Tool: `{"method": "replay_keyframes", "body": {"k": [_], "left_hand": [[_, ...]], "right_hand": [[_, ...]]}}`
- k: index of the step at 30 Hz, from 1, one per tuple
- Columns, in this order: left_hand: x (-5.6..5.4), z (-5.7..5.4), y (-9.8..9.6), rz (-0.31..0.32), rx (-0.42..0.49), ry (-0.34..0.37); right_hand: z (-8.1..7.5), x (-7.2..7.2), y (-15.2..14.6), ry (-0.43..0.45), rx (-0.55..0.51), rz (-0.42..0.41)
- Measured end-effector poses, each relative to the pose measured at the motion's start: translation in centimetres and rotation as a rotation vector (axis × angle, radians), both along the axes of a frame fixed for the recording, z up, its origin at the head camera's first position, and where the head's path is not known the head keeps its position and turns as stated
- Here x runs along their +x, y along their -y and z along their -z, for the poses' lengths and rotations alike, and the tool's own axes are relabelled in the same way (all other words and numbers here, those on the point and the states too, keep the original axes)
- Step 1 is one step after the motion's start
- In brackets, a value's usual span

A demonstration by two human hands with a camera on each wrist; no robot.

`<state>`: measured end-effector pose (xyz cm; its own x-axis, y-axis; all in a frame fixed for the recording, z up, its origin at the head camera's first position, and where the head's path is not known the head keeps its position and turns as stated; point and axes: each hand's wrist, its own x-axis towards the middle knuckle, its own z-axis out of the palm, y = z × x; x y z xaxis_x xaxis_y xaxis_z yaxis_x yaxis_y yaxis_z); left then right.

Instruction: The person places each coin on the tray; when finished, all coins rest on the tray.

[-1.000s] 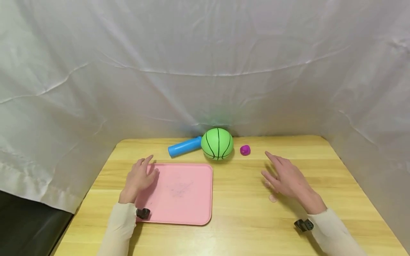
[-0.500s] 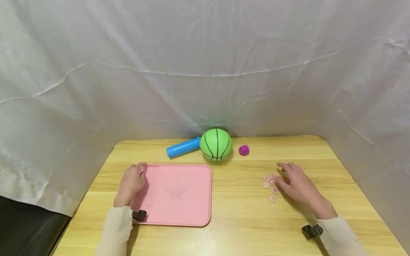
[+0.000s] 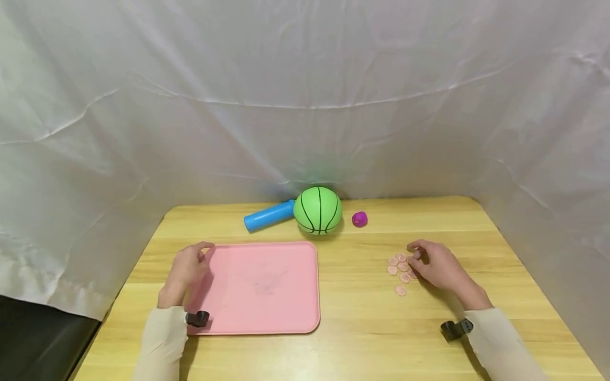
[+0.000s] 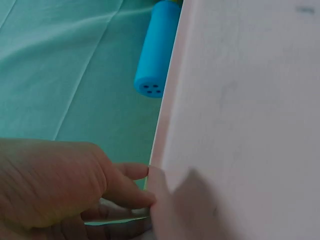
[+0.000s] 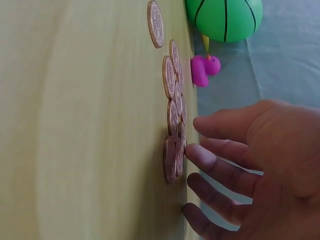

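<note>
My left hand (image 3: 185,270) pinches the left rim of the pink tray (image 3: 267,286). Its thumb lies over the edge and other fingers go beneath, as the left wrist view shows the tray (image 4: 240,110) up close. On the right, my right hand (image 3: 440,267) hovers beside several copper-coloured coins (image 3: 403,267), its fingers loosely bent and spread. In the right wrist view the coins (image 5: 169,77) lie in an overlapping cluster, with one coin (image 5: 155,24) apart. The fingertips of the right hand (image 5: 250,155) reach close to the cluster, with nothing between thumb and fingers.
A green ball (image 3: 318,210) with black lines stands at the back of the wooden table (image 3: 352,338). Left of it lies a blue cylinder (image 3: 269,215), with small holes in its end. A magenta toy duck (image 3: 359,219) sits to its right. Grey cloth (image 3: 305,106) hangs behind.
My left hand has come down onto the tray's left rim and taken hold of it; the tray has shifted slightly. My right hand has drawn back, uncovering the coins, and its fingers have bent more.
</note>
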<state>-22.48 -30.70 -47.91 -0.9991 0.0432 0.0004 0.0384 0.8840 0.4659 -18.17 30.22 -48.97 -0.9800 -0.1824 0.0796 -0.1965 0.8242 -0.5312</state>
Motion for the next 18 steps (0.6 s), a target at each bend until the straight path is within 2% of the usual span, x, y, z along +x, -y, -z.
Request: {"method": "replay_keyframes", "body": {"k": [4, 9, 18], "left_hand": [[0.3, -0.1, -0.5, 0.050, 0.030, 0.009], [0.5, 0.0, -1.2, 0.068, 0.069, 0.045], [0.2, 0.1, -3.7, 0.117, 0.145, 0.047]], "right_hand": [[0.0, -0.4, 0.0, 0.018, 0.006, 0.018], [0.1, -0.4, 0.2, 0.021, 0.007, 0.033], [0.0, -0.3, 0.2, 0.016, 0.018, 0.064]]}}
